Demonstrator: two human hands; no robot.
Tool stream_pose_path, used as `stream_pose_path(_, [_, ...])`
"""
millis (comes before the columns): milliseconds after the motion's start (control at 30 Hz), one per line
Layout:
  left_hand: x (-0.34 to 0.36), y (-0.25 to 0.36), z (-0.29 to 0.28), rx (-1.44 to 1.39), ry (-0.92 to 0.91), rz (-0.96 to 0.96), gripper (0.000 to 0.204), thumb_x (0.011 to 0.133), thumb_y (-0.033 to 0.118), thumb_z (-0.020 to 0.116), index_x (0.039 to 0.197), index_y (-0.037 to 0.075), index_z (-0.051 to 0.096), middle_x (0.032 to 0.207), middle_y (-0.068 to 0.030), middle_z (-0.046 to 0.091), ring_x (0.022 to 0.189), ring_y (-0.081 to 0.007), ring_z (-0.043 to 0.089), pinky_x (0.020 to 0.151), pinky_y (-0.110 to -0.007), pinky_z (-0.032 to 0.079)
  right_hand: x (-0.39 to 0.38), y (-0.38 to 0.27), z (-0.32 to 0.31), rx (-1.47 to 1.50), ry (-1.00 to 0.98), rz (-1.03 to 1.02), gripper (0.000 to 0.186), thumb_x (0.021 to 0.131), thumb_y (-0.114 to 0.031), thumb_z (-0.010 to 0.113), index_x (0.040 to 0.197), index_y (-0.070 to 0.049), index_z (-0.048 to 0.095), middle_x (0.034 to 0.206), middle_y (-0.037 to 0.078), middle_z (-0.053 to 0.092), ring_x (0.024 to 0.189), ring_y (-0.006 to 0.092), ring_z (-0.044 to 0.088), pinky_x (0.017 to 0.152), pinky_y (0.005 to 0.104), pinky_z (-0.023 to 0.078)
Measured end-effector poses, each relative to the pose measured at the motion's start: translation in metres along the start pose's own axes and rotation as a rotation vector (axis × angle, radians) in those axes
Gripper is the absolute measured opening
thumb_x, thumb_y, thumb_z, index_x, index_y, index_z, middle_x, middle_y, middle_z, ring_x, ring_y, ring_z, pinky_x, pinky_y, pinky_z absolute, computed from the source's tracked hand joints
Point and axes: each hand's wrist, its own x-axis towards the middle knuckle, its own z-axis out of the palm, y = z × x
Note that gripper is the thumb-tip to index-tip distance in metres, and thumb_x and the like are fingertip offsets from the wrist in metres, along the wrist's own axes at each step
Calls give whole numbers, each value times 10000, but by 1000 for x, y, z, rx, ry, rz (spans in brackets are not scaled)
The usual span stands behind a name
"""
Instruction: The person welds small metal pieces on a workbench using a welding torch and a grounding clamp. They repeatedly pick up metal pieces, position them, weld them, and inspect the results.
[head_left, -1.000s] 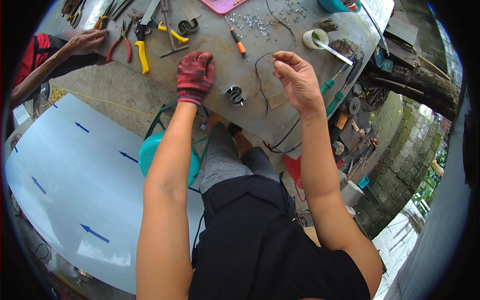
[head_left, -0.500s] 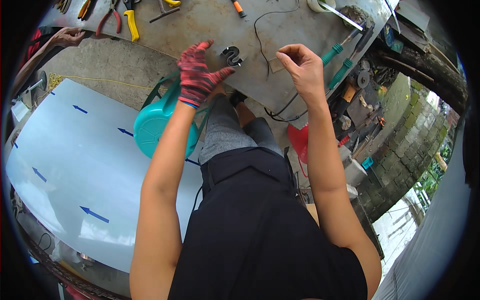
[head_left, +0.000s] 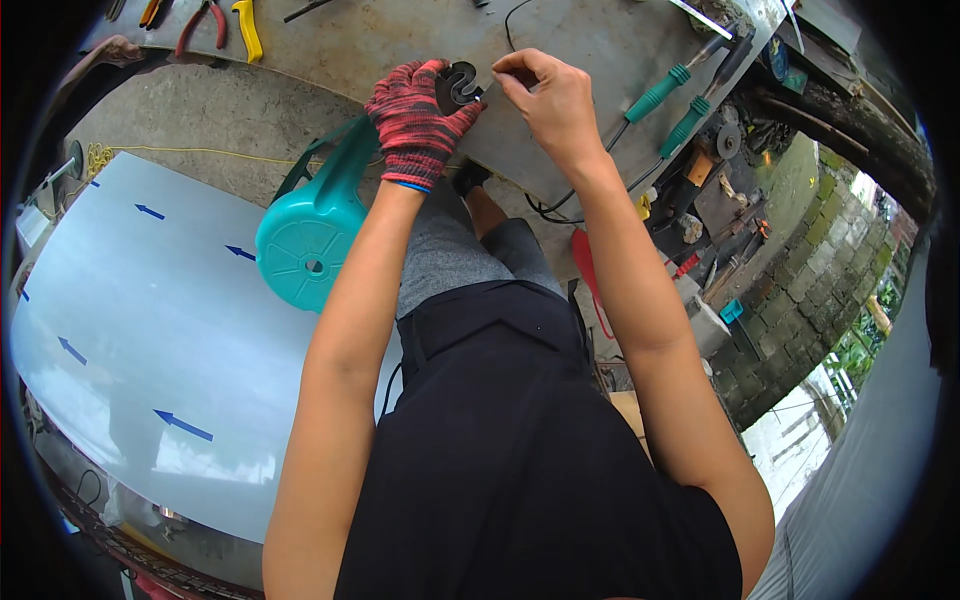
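Observation:
My left hand (head_left: 412, 125), in a red and black knit glove, is closed around the left side of a dark, shiny S-shaped metal piece (head_left: 463, 84) at the front of the metal workbench (head_left: 330, 55). Its thumb presses at the piece's lower edge. Bare, my right hand (head_left: 552, 108) is just right of the piece, thumb and forefinger pinched together. Whatever may be between those fingertips is too small to make out. A thin black cable (head_left: 512, 22) lies on the bench beyond that hand.
Red-handled pliers (head_left: 205, 28) and a yellow-handled tool (head_left: 247, 32) lie at the bench's left. Teal-handled cabled tools (head_left: 660, 95) lie on the right. A teal stool (head_left: 300, 250) stands beside a pale panel with blue arrows (head_left: 170, 320). Another person's hand (head_left: 115, 50) is at far left.
My left hand has moved right and closed on the S-shaped piece, which it stood apart from before. My right hand has come left and toward it, still pinched. The view has shifted slightly.

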Motion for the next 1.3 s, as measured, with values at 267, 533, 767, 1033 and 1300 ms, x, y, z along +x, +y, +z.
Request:
stream_pose_path(267, [2, -3, -5, -117, -80, 32, 762, 653, 551, 897, 1254, 122, 706, 1244, -131, 671, 1188, -340, 592, 1048, -491, 451, 10, -4, -3, -136, -27, -208, 120, 842, -81, 761, 960, -64, 774, 924, 91, 714, 926, 304, 668, 845, 414, 544])
stream_pose_path(533, [-1, -6, -1, -141, -110, 37, 750, 634, 551, 903, 1271, 208, 707, 1283, -93, 647, 1191, -327, 582, 1037, -485, 448, 15, -4, 10, -262, -28, -272, 113, 829, -96, 783, 941, -84, 789, 921, 69, 690, 936, 298, 634, 851, 417, 537])
stream_pose_path(767, [0, -2, -7, -168, -122, 36, 745, 630, 562, 893, 1266, 219, 712, 1276, -92, 661, 1188, -316, 589, 1043, -484, 420, 17, -3, 12, -275, -52, -259, 126, 826, -99, 788, 951, -94, 801, 917, 68, 701, 940, 297, 636, 856, 416, 535])
stream_pose_path(1033, [-1, -3, -5, -195, -131, 13, 741, 634, 584, 882, 1278, 261, 708, 1282, -70, 656, 1207, -303, 585, 1054, -480, 392, 19, -4, 7, -246, -64, -211, 142, 826, -97, 783, 966, -97, 811, 911, 61, 723, 913, 284, 641, 840, 405, 533])
stream_pose_path(1300, [-3, -3, -4, -202, -112, 14, 745, 641, 586, 877, 1289, 262, 704, 1295, -81, 651, 1205, -304, 591, 1047, -481, 400, 20, -6, 4, -181, -94, -168, 149, 829, -109, 786, 975, -95, 815, 880, 56, 725, 868, 258, 634, 805, 396, 523])
